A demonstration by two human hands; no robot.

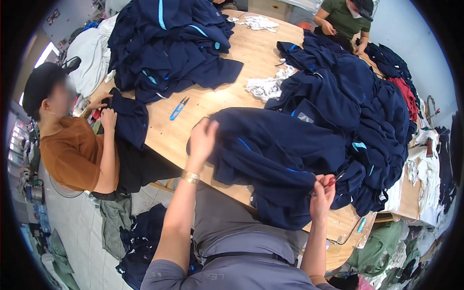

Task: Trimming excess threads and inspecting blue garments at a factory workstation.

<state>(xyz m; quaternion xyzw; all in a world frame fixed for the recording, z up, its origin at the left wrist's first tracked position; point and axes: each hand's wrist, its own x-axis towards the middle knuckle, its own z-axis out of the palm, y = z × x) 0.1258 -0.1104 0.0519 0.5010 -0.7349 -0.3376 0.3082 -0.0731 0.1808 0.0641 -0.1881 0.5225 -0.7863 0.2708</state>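
A dark navy garment (285,140) with thin bright blue marks is spread in front of me, part of it hanging over the table's near edge. My left hand (203,138) is at its left end; the fingers are smeared by motion, so whether they grip the cloth cannot be told. At the garment's right side, my right hand (321,194) is closed around small red-handled thread snips (331,181). Their dark blades point up and to the right. The fingers of this hand are also close to the navy cloth.
Blue snips (179,108) lie on the wooden table (210,102). Navy garments are heaped at the back left (169,48) and on the right (338,92). White scraps (267,87) sit between. One person in brown (72,154) handles navy cloth at left; another in green (344,21) works at far right.
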